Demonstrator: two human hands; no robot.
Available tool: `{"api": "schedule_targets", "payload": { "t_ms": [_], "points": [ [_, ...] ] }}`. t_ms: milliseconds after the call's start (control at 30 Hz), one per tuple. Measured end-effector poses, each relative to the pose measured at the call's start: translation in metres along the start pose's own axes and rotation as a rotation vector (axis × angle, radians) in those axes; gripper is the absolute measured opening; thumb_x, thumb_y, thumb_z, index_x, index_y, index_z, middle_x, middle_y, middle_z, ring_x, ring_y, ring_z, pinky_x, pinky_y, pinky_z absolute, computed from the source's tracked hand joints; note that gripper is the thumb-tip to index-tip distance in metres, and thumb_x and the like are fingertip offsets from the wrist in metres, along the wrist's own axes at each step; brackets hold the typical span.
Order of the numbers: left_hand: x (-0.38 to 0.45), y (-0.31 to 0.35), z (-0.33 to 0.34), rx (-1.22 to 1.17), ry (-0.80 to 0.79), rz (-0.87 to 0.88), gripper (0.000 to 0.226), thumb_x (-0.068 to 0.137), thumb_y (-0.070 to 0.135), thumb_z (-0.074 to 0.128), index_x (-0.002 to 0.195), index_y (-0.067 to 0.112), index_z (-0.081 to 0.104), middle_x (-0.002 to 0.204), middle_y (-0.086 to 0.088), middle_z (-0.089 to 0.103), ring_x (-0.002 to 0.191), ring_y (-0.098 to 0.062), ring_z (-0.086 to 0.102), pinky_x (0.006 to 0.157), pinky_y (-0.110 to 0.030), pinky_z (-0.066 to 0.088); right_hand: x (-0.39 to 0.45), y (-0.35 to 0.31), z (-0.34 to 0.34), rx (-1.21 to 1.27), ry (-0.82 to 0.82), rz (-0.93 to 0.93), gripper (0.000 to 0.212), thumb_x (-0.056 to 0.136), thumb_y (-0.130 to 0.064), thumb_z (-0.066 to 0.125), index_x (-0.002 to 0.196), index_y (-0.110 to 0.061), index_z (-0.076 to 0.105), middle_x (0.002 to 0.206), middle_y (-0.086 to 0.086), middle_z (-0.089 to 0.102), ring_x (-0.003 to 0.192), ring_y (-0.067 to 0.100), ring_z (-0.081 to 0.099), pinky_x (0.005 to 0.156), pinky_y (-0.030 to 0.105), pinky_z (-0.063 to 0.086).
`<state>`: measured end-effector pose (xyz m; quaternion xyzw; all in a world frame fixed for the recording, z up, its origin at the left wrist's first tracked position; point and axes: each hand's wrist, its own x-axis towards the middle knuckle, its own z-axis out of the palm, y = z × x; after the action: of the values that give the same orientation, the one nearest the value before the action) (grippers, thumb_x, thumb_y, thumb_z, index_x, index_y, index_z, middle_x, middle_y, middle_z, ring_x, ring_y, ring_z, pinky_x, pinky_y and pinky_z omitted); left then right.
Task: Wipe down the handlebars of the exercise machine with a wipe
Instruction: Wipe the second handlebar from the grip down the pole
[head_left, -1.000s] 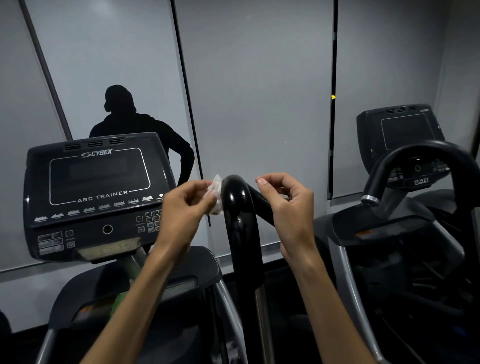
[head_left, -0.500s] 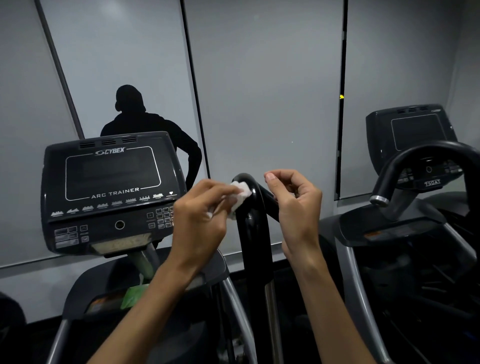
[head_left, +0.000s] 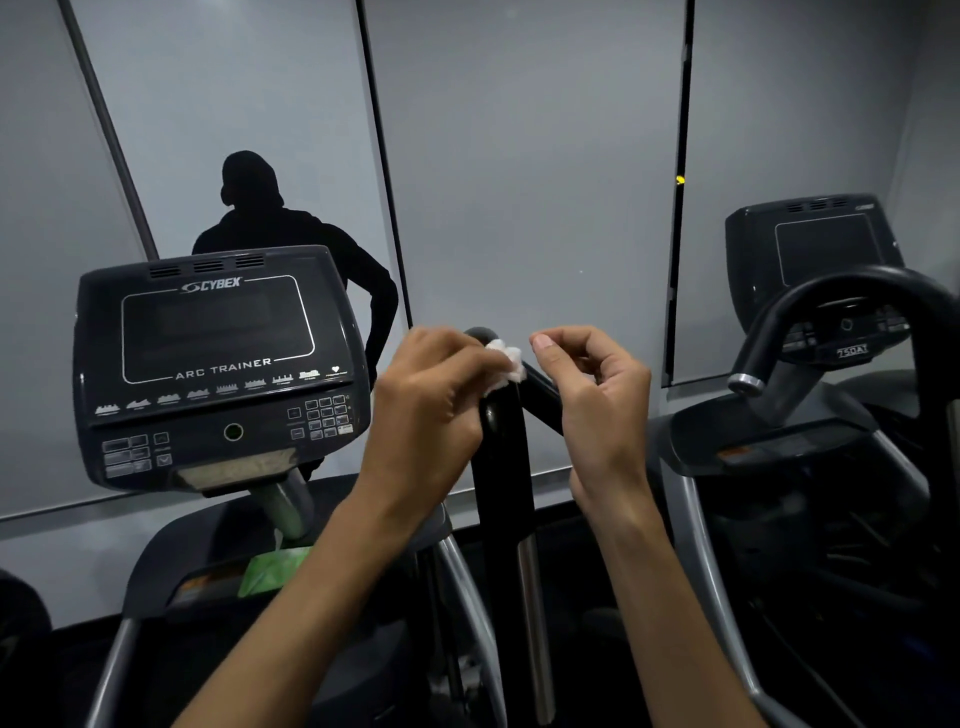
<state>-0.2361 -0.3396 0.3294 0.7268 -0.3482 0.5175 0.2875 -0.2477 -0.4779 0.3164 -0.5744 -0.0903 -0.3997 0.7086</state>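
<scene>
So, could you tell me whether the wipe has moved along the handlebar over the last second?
Yes. The wipe has moved from the handlebar's left side up onto its curved top.

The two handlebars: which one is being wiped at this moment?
The black upright handlebar in the middle, beside the Cybex console. The left hand presses the white wipe on its curved top. The looped handlebar at the right is untouched.
</scene>
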Motion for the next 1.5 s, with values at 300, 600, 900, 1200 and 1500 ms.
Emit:
{"api": "schedule_targets", "payload": {
  "t_ms": [300,600,900,1200,1500],
  "points": [
    [0.015,-0.010,-0.009,0.105,-0.103,0.007,0.016,0.089,0.013,0.062,0.093,0.011,0.078,0.086,-0.005,0.062,0.081,-0.019,0.057,0.070,-0.030,0.049,-0.004,0.007,0.005,0.024,0.015,0.020,0.016,0.093,-0.011,0.072,0.079,-0.018,0.074,0.073,-0.008,0.071,0.073,0.003,0.066,0.071,0.020,0.055],
    [0.006,-0.010,-0.021,0.185,-0.212,0.118,0.016,0.086,-0.003,0.067,0.094,0.008,0.076,0.085,-0.008,0.061,0.080,-0.020,0.050,0.068,-0.032,0.044,-0.004,0.012,-0.005,0.057,0.110,0.053,0.016,0.093,-0.012,0.072,0.079,-0.019,0.073,0.070,-0.012,0.067,0.069,0.001,0.060,0.068,0.015,0.048],
    [0.015,0.008,-0.017,0.237,-0.401,0.258,0.018,0.091,0.004,0.059,0.090,0.014,0.074,0.092,-0.002,0.060,0.084,-0.018,0.047,0.069,-0.032,0.048,-0.003,0.008,-0.011,0.018,0.138,0.026,0.011,0.093,-0.015,0.072,0.082,-0.017,0.074,0.074,-0.009,0.067,0.072,0.004,0.060,0.070,0.020,0.048],
    [0.022,0.018,-0.012,0.316,-0.447,0.283,0.018,0.084,-0.005,0.066,0.087,0.013,0.071,0.091,-0.004,0.059,0.084,-0.022,0.046,0.064,-0.039,0.048,-0.006,0.006,-0.003,0.000,0.104,0.016,0.013,0.093,-0.014,0.072,0.082,-0.018,0.074,0.072,-0.010,0.069,0.072,0.005,0.064,0.070,0.026,0.055],
    [-0.004,0.001,-0.012,0.065,-0.139,0.025,0.017,0.090,0.013,0.060,0.095,0.013,0.076,0.093,-0.003,0.060,0.087,-0.019,0.056,0.071,-0.030,0.049,-0.014,0.008,0.003,-0.014,-0.022,-0.003,0.008,0.092,-0.018,0.071,0.085,-0.019,0.076,0.086,-0.001,0.075,0.084,0.016,0.072,0.080,0.040,0.060]
  ]
}}
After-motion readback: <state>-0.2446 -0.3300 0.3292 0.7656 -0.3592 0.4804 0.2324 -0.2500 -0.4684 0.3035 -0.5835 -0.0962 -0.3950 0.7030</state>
